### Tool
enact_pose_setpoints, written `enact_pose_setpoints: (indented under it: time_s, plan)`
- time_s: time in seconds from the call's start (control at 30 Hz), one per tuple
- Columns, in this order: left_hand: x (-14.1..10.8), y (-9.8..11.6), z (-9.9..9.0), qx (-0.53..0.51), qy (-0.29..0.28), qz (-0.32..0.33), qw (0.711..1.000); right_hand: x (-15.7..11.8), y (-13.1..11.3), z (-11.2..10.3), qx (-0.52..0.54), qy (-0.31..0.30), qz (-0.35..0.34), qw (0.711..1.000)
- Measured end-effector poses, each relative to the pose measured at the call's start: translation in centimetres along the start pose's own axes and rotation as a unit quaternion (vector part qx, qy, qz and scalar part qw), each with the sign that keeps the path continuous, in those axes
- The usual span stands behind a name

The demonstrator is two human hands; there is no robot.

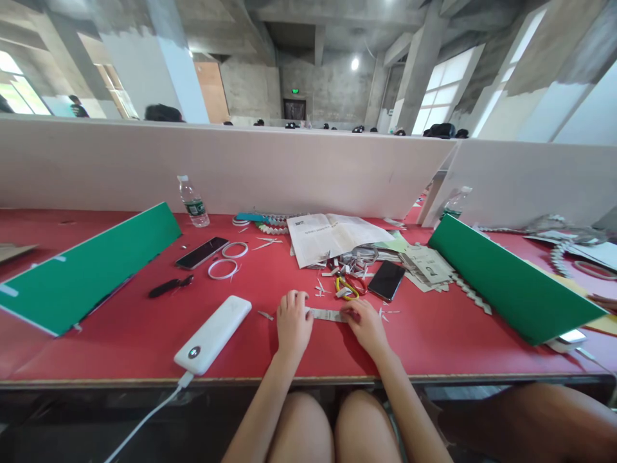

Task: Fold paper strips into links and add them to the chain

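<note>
A narrow printed paper strip (pixel 328 314) lies across the red table between my two hands. My left hand (pixel 294 319) is closed at the strip's left end, its fingers bent down toward the tabletop. At the right end, my right hand (pixel 364 323) pinches the strip between thumb and fingers. Scissors with yellow and red handles (pixel 348 289) lie just beyond my right hand, near small paper scraps (pixel 320 287). Behind them are a pile of cut paper pieces (pixel 354 262) and a large printed sheet (pixel 332 236).
A white power bank (pixel 213 334) with a cable sits left of my hands. Phones (pixel 387 280), white tape rings (pixel 222 269) and a water bottle (pixel 193 202) stand or lie farther back. Green dividers (pixel 96 267) flank the workspace; a person's leg (pixel 525 421) shows at right.
</note>
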State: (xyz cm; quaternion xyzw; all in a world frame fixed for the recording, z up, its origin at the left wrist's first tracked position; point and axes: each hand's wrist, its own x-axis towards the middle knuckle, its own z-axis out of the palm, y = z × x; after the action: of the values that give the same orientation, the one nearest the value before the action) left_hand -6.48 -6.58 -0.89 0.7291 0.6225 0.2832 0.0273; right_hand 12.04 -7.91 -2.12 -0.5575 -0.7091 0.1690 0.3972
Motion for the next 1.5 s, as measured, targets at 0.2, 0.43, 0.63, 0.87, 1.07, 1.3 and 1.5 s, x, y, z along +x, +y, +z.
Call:
enact_pose_setpoints:
  time_s: [0.2,0.43,0.63,0.87,1.07,1.3,1.5]
  plan:
    - [0.0,0.2,0.5,-0.077,-0.118,0.146,0.979,-0.9,-0.9,-0.3,-0.121,-0.038,-0.046,0.991]
    - [0.5,-0.4,0.8,-0.106,-0.123,0.157,0.974,-0.5,-0.9,-0.1,-0.189,-0.064,-0.076,0.977]
    - [1.6,-0.2,0.3,-0.07,-0.164,0.206,0.962,-0.4,-1.0,0.1,-0.219,-0.054,-0.084,0.971]
    - [1.9,-0.2,0.6,-0.004,-0.16,0.272,0.949,-0.2,-1.7,0.3,-0.271,-0.062,-0.097,0.956]
    - [2.4,-0.3,0.4,-0.044,-0.164,0.256,0.952,0.8,-1.4,-0.3,-0.238,-0.098,-0.098,0.961]
    - [3.4,-0.5,0.2,-0.146,-0.19,0.195,0.951,2.0,-1.3,-1.2,-0.223,-0.133,-0.032,0.965]
    - [3.4,-0.3,1.2,-0.138,-0.183,0.081,0.97,2.9,-2.3,-0.9,-0.233,-0.139,0.053,0.961]
